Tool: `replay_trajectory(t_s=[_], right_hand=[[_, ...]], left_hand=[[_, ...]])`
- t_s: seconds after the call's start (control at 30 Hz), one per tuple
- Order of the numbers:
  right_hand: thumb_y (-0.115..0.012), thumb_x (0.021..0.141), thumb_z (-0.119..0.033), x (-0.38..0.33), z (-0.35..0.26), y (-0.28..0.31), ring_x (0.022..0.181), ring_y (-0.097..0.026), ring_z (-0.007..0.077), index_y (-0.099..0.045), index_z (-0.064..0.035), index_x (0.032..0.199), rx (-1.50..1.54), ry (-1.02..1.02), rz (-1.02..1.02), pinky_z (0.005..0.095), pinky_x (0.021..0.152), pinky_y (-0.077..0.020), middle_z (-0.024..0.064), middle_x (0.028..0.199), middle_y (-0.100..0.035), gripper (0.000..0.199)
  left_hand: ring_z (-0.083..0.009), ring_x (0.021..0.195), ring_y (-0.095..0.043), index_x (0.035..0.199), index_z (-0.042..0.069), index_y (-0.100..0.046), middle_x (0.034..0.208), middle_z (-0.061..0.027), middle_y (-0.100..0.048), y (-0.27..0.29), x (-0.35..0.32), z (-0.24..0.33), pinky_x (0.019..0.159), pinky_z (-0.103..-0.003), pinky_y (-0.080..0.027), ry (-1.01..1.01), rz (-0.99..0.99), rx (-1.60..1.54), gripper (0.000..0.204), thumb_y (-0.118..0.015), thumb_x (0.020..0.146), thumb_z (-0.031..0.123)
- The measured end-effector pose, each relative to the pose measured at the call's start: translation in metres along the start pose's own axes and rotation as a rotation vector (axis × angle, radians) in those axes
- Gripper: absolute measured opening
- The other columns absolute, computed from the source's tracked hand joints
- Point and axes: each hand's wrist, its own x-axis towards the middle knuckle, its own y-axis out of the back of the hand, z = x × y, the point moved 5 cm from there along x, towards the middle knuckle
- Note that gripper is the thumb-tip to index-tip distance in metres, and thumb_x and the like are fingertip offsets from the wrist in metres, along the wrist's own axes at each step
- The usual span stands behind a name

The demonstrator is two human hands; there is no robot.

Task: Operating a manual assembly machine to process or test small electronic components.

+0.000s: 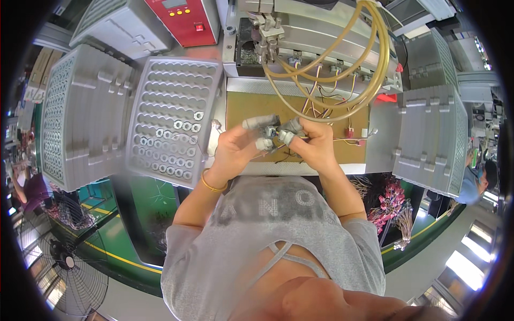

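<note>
Right at the middle of the picture, your left hand point(235, 145) and your right hand point(316, 147) meet over the brown tabletop point(241, 109). Both wear grey finger covers point(259, 121), likely to keep the fingertips safe. Together they pinch one small dark part point(271, 131) with thin wires point(342, 140) trailing off toward 3 o'clock. Each grip is closed on that part, holding it up close so you can see it. At 9 o'clock from your hands sits a grey tray point(171, 120) of small metal rings point(176, 125), within easy reach. At 12 o'clock, yellow tubes point(369, 59) loop down from a machine point(321, 37). Grey crates point(428, 136) stand at 3 o'clock. Open room is small, just the brown patch near your hands.
</note>
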Motion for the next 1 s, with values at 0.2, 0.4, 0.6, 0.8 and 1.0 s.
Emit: replay_trajectory(t_s=[0.2,0.4,0.6,0.8,1.0], right_hand=[[-0.062,0.074,-0.003,-0.005,-0.003,0.007,0.052,-0.048,0.0027,-0.060,0.0025,0.075,-0.040,-0.017,-0.026,0.0173,0.043,-0.0363,0.0005,0.063,-0.058,0.006],[-0.062,0.073,-0.003,-0.007,-0.005,0.010,0.054,-0.050,0.0034,-0.059,0.0030,0.073,-0.071,0.009,-0.048,0.0180,0.046,-0.0401,0.0017,0.062,-0.058,0.006],[-0.062,0.071,-0.001,-0.008,-0.012,0.013,0.057,-0.051,0.0037,-0.060,0.0034,0.074,-0.046,0.006,-0.049,0.0179,0.048,-0.0406,0.0014,0.063,-0.059,0.006],[-0.063,0.070,-0.001,-0.008,-0.015,0.015,0.059,-0.051,0.0036,-0.060,0.0035,0.074,-0.032,-0.007,-0.026,0.0196,0.051,-0.0413,0.0015,0.063,-0.059,0.006],[-0.063,0.070,-0.002,-0.009,-0.012,0.013,0.058,-0.051,0.0036,-0.060,0.0028,0.073,-0.113,0.068,-0.058,0.0192,0.050,-0.0406,0.0017,0.063,-0.059,0.006]], left_hand=[[-0.0139,0.091,-0.055,0.116,-0.005,-0.048,0.111,-0.0112,-0.054,-0.006,-0.002,0.000,0.066,-0.022,-0.047,-0.044,-0.020,0.033,0.037,-0.057,0.080,-0.001],[-0.0192,0.097,-0.055,0.116,-0.009,-0.046,0.114,-0.0164,-0.052,-0.009,-0.004,-0.001,0.073,-0.026,-0.049,-0.072,-0.038,0.145,0.038,-0.056,0.080,-0.004],[-0.0177,0.099,-0.054,0.115,-0.005,-0.049,0.114,-0.0124,-0.054,-0.011,-0.005,0.000,0.083,-0.028,-0.046,-0.081,-0.010,0.213,0.039,-0.058,0.077,-0.005],[-0.0151,0.100,-0.054,0.115,0.000,-0.052,0.112,-0.0081,-0.056,-0.010,-0.004,0.001,0.086,-0.027,-0.044,-0.085,0.029,0.200,0.040,-0.059,0.076,-0.005],[-0.0175,0.100,-0.054,0.116,-0.004,-0.048,0.114,-0.0121,-0.054,-0.011,-0.006,0.001,0.086,-0.029,-0.045,-0.086,-0.005,0.194,0.040,-0.058,0.077,-0.006]])
